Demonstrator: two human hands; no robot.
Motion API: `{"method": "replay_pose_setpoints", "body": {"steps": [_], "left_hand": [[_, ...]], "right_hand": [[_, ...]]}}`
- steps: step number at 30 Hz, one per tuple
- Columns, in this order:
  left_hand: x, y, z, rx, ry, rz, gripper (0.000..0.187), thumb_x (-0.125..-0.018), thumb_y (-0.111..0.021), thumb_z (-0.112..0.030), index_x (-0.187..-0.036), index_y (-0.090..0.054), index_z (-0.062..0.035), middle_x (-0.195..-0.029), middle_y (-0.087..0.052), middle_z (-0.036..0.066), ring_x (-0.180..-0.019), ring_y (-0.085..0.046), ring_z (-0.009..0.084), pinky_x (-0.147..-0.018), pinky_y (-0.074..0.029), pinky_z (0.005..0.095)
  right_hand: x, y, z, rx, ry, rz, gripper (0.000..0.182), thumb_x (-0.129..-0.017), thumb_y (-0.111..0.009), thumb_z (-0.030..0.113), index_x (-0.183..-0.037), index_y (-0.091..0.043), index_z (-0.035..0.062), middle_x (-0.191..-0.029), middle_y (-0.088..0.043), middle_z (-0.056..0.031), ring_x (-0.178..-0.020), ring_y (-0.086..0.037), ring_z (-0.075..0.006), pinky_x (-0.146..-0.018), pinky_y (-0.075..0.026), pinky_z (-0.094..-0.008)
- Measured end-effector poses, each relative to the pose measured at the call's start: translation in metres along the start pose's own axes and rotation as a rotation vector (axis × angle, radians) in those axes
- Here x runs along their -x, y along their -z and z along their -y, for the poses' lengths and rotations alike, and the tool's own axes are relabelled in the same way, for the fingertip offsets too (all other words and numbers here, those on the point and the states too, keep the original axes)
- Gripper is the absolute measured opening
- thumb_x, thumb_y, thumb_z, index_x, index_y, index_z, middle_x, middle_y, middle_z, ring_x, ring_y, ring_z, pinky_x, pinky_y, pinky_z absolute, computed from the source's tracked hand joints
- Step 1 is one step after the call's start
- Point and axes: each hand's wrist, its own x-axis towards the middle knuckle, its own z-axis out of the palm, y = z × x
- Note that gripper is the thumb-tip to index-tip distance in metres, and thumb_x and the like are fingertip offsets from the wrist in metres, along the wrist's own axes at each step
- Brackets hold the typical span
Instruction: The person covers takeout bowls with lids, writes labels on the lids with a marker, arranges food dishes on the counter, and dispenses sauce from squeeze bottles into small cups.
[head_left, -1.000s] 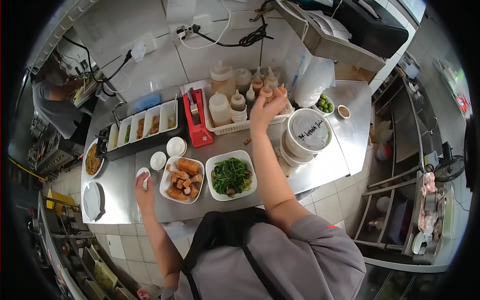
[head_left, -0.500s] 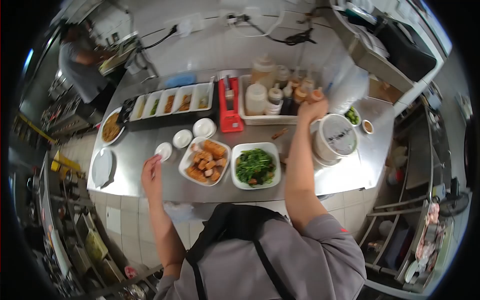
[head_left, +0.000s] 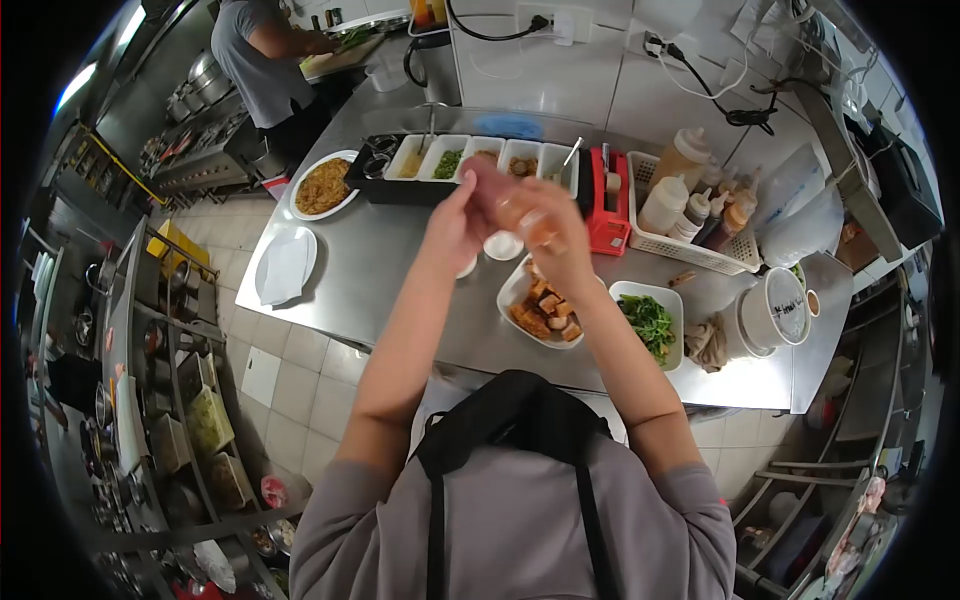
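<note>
Above the counter, my right hand (head_left: 565, 240) grips a squeeze bottle (head_left: 527, 222) of orange-red sauce, tilted and blurred by motion. My left hand (head_left: 452, 225) is raised close to the bottle's other end; its fingers are smeared, and I cannot tell whether they grip the bottle. Just below the hands are small white dishes (head_left: 503, 246), partly covered by them. A white bowl of browned, cubed food (head_left: 545, 312) lies under my right forearm. Beside it stands a square white bowl of leafy greens (head_left: 648, 325).
Behind the hands is a black rack of white ingredient tubs (head_left: 408, 158). To its right are a red device (head_left: 608, 205) and a white basket (head_left: 690, 245) of sauce bottles. A noodle plate (head_left: 325, 188), lidded tub (head_left: 775, 310) and cloth (head_left: 706, 345) share the counter. Another person (head_left: 258, 60) works at back left.
My right hand has lifted the squeeze bottle from the basket and brought it left. My left hand has risen from the small dishes towards it. The camera view has turned left.
</note>
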Motion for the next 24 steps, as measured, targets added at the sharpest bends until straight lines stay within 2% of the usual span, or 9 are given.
{"method": "replay_pose_setpoints", "body": {"steps": [2, 5, 7, 9, 12, 13, 14, 17, 24], "left_hand": [[-0.001, 0.022, -0.019, 0.018, -0.073, -0.076, 0.041, -0.092, -0.052, -0.032, -0.116, -0.044, -0.0003, -0.107, -0.055, 0.011, -0.097, -0.058, 0.0236, -0.084, -0.049, 0.0370], [-0.012, 0.051, -0.025, -0.382, -0.392, -0.228, 0.044, -0.088, -0.058, -0.024, -0.120, -0.040, 0.0004, -0.110, -0.054, 0.012, -0.097, -0.057, 0.0225, -0.082, -0.048, 0.0353], [-0.014, 0.065, -0.020, -0.664, -0.566, -0.210, 0.050, -0.084, -0.063, -0.020, -0.122, -0.038, 0.0007, -0.112, -0.053, 0.013, -0.099, -0.056, 0.0224, -0.082, -0.048, 0.0342], [-0.006, 0.061, -0.015, -0.875, -0.569, -0.185, 0.055, -0.081, -0.067, -0.017, -0.122, -0.036, 0.0015, -0.113, -0.053, 0.014, -0.101, -0.055, 0.0214, -0.084, -0.047, 0.0332], [0.002, 0.062, -0.015, -1.018, -0.556, -0.133, 0.065, -0.075, -0.074, -0.016, -0.124, -0.037, 0.0012, -0.116, -0.052, 0.014, -0.104, -0.055, 0.0204, -0.087, -0.046, 0.0329], [0.001, 0.068, -0.015, -1.030, -0.575, -0.107, 0.064, -0.075, -0.074, -0.016, -0.125, -0.037, 0.0009, -0.117, -0.052, 0.014, -0.105, -0.054, 0.0203, -0.088, -0.046, 0.0331], [0.001, 0.076, -0.016, -1.042, -0.593, -0.082, 0.064, -0.075, -0.074, -0.016, -0.125, -0.038, 0.0006, -0.117, -0.053, 0.013, -0.105, -0.054, 0.0202, -0.089, -0.046, 0.0332], [-0.003, 0.097, -0.023, -0.887, -0.362, 0.084, 0.063, -0.074, -0.074, -0.015, -0.125, -0.039, -0.0004, -0.117, -0.053, 0.012, -0.106, -0.055, 0.0205, -0.090, -0.046, 0.0336], [-0.002, 0.100, -0.013, -1.025, -0.494, -0.090, 0.057, -0.068, -0.076, -0.012, -0.117, -0.047, -0.0001, -0.107, -0.058, 0.013, -0.096, -0.058, 0.0224, -0.084, -0.047, 0.0328]], "right_hand": [[0.002, -0.015, -0.002, 0.208, -0.031, 0.218, 0.045, -0.076, -0.054, -0.010, -0.117, -0.051, 0.0074, -0.117, -0.053, -0.0125, -0.107, -0.054, -0.0248, -0.086, -0.045, -0.0350], [0.009, -0.040, -0.037, -0.246, -0.422, 0.176, 0.044, -0.080, -0.058, -0.001, -0.122, -0.047, 0.0065, -0.121, -0.052, -0.0152, -0.104, -0.057, -0.0247, -0.089, -0.045, -0.0326], [0.008, -0.068, -0.049, -0.255, -0.480, 0.253, 0.044, -0.079, -0.059, 0.004, -0.122, -0.047, 0.0029, -0.117, -0.053, -0.0146, -0.100, -0.058, -0.0241, -0.083, -0.046, -0.0310], [-0.008, -0.085, -0.022, -0.346, -0.548, 0.311, 0.043, -0.078, -0.063, 0.014, -0.115, -0.046, -0.0018, -0.104, -0.059, -0.0165, -0.086, -0.062, -0.0234, -0.074, -0.049, -0.0299], [-0.011, -0.106, -0.026, -0.221, -0.600, 0.305, 0.039, -0.078, -0.063, 0.014, -0.110, -0.046, -0.0010, -0.091, -0.062, -0.0156, -0.077, -0.062, -0.0230, -0.070, -0.049, -0.0321], [-0.006, -0.112, -0.029, -0.240, -0.579, 0.256, 0.038, -0.076, -0.063, 0.015, -0.107, -0.046, -0.0003, -0.088, -0.063, -0.0159, -0.076, -0.064, -0.0273, -0.069, -0.050, -0.0354], [-0.003, -0.117, -0.035, -0.223, -0.565, 0.250, 0.040, -0.075, -0.064, 0.016, -0.107, -0.046, -0.0003, -0.089, -0.063, -0.0168, -0.078, -0.064, -0.0294, -0.070, -0.050, -0.0361], [0.003, -0.125, -0.044, -0.175, -0.539, 0.248, 0.043, -0.073, -0.064, 0.018, -0.107, -0.046, 0.0000, -0.093, -0.063, -0.0192, -0.084, -0.063, -0.0351, -0.072, -0.050, -0.0383], [0.005, -0.127, -0.045, -0.090, -0.546, 0.287, 0.042, -0.072, -0.062, 0.016, -0.108, -0.046, 0.0017, -0.093, -0.063, -0.0208, -0.088, -0.062, -0.0376, -0.076, -0.049, -0.0409]]}}
